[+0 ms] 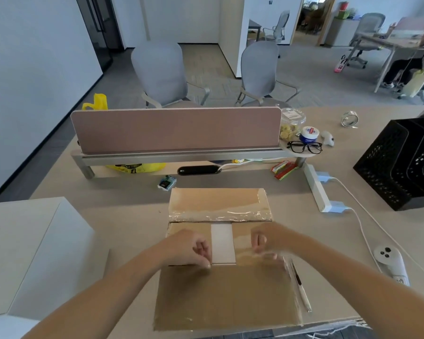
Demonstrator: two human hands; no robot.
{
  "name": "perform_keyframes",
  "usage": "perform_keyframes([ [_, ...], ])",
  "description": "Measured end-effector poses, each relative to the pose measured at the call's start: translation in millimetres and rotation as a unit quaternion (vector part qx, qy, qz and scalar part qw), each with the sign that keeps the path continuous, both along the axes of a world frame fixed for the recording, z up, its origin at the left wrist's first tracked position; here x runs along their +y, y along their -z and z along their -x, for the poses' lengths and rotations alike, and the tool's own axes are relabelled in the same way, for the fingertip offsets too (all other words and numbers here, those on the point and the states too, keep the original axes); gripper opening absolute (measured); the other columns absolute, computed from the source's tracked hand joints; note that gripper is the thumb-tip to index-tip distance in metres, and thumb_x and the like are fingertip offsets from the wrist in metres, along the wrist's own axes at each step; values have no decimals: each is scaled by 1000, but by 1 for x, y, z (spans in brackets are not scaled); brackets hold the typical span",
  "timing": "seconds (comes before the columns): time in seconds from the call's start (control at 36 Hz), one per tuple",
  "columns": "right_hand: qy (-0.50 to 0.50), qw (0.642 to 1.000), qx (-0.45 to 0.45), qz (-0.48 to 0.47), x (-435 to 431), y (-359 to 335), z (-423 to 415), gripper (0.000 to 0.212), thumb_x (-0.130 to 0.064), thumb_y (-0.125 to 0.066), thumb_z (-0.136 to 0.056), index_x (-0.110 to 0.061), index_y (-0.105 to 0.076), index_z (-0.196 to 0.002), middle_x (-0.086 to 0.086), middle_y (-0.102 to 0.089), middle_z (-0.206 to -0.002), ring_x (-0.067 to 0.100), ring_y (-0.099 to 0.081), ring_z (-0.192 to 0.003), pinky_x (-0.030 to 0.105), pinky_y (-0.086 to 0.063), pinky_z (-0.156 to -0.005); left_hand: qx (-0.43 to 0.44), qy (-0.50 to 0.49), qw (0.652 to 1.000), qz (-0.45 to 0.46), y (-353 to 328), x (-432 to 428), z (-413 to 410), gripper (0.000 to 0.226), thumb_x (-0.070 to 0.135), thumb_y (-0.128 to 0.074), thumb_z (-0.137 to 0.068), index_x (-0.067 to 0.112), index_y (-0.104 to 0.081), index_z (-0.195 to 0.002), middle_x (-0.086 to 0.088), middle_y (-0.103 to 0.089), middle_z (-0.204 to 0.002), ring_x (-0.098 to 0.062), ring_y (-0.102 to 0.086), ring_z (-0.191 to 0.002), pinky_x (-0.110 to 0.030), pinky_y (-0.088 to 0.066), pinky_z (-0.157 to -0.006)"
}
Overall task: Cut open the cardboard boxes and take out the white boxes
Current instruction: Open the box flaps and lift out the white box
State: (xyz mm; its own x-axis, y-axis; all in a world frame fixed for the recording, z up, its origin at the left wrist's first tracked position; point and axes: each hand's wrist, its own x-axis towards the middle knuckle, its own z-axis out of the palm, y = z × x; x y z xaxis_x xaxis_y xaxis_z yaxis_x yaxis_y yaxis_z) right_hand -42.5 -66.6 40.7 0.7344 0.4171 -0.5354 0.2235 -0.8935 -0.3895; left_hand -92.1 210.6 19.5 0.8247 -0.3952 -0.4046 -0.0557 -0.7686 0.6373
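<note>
Cardboard box (220,297) sits mid-desk (123,211), far and near flaps open, white box (222,243) exposed inside. Left hand (189,248) pinches its near-left corner; right hand (267,238) blurred, grip unclear. Utility knife (300,286) lies just right.

Even, bright overhead office light, shadows soft under my arms. Glare on the tape strip (220,214) across the cardboard box (227,296). My right hand (267,238) is motion-blurred. Wide-angle bends the counter (123,211) edges; far background is soft.
</note>
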Motion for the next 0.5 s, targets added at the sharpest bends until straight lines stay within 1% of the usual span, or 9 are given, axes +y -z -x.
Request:
perform_keyframes([
  [0.08,28,984,-176,-11,-10,7,-28,27,-40,-77,-74,-32,-54,-87,-14,-58,-90,11,-56,-90,25,-41,-72,-94,-74,993,0,1,16,-19,22,43,-79,-73,32,-65,-85,15,-64,-88,-1,-57,-81,-24,-48,-77],
  [0.14,43,974,-221,-31,-18,18,-42,50,-42,-80,-69,-31,-52,-109,-13,-49,-110,13,-48,-108,28,-41,-83,-157,-104,982,-23,6,27,-31,30,42,-79,-76,33,-64,-101,15,-59,-106,-5,-50,-99,-28,-44,-91],
  [0.19,52,977,-202,-34,-24,26,-54,83,-47,-83,-63,-30,-42,-133,-8,-37,-132,16,-37,-122,30,-39,-97,-180,-120,975,-58,14,38,-42,57,49,-78,-74,31,-59,-125,13,-50,-128,-11,-38,-120,-29,-34,-104],
  [0.25,45,982,-180,-22,-29,33,-64,106,-55,-84,-58,-33,-28,-145,-5,-22,-150,21,-26,-136,36,-32,-109,-176,-126,972,-88,24,47,-51,79,61,-74,-71,35,-47,-140,11,-39,-145,-16,-27,-136,-33,-24,-113],
  [0.31,33,987,-157,-24,-31,39,-74,114,-59,-83,-58,-34,-20,-150,-4,-6,-160,25,-12,-146,42,-22,-116,-168,-119,974,-97,35,55,-60,89,77,-61,-69,41,-36,-146,13,-26,-157,-20,-14,-147,-40,-18,-118],
  [0.36,17,991,-130,-29,-32,39,-83,119,-66,-78,-58,-29,-17,-153,-4,0,-163,23,-1,-149,40,-15,-119,-186,-88,972,-114,41,62,-69,90,84,-47,-71,43,-30,-149,14,-21,-160,-19,-6,-150,-43,-12,-121],
  [0.42,-2,991,-132,-27,-33,37,-88,131,-92,-55,-45,-25,-21,-153,-4,-5,-163,19,-2,-150,35,-13,-119,-230,-29,960,-160,44,65,-73,84,84,-36,-78,40,-29,-150,14,-24,-159,-18,-11,-150,-42,-10,-121],
  [0.44,-5,989,-143,-28,-35,38,-90,136,-99,-41,-39,-25,-25,-152,-4,-9,-162,17,-7,-150,34,-16,-118,-265,9,945,-192,44,65,-75,80,80,-31,-83,37,-31,-150,12,-30,-157,-20,-21,-148,-40,-14,-121],
  [0.5,-29,983,-183,-15,-37,41,-92,135,-102,-28,-41,-24,-33,-150,-4,-18,-161,16,-19,-148,34,-24,-117,-351,87,901,-241,44,63,-75,68,67,-25,-93,27,-45,-143,5,-51,-144,-25,-49,-134,-39,-36,-112],
])
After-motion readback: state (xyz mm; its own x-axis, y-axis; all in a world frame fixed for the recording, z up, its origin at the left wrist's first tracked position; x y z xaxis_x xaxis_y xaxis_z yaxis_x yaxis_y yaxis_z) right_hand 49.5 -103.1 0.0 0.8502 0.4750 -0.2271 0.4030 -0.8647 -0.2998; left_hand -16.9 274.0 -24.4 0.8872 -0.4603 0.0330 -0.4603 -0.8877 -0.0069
